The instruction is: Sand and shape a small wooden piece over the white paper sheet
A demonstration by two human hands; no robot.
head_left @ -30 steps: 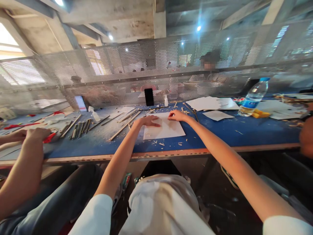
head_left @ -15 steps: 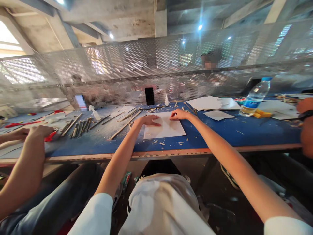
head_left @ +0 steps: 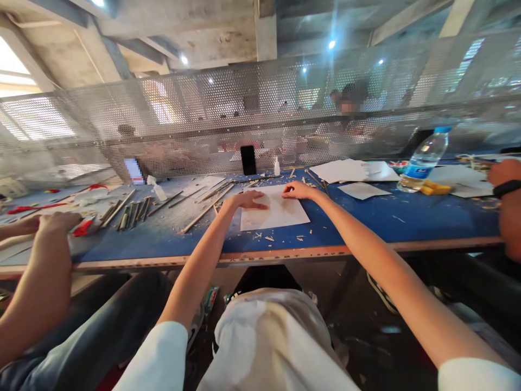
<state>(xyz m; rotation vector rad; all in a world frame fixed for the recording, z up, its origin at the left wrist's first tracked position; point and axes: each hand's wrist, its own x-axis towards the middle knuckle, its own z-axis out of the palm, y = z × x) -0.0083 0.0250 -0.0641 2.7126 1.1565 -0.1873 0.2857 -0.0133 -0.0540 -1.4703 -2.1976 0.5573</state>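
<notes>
My left hand [head_left: 248, 200] lies palm down on the left part of a white paper sheet [head_left: 274, 213], and my right hand [head_left: 297, 190] rests its fingertips near the sheet's top edge. Neither hand grips anything. The sheet lies flat on a blue workbench [head_left: 391, 217] among pale wood shavings. To the left of my left hand lie long wooden strips [head_left: 207, 201], and farther left stands a row of carving tools [head_left: 130, 216].
A co-worker's hand [head_left: 59, 221] works at the left, and another hand [head_left: 504, 172] with a black wristband is at the right. Loose papers [head_left: 345, 172], a water bottle [head_left: 423, 160], a phone [head_left: 248, 160] and a perforated metal screen [head_left: 260, 108] stand beyond.
My hands and the sheet stay almost still. The hand with the wristband at the right has moved farther into view over the bench.
</notes>
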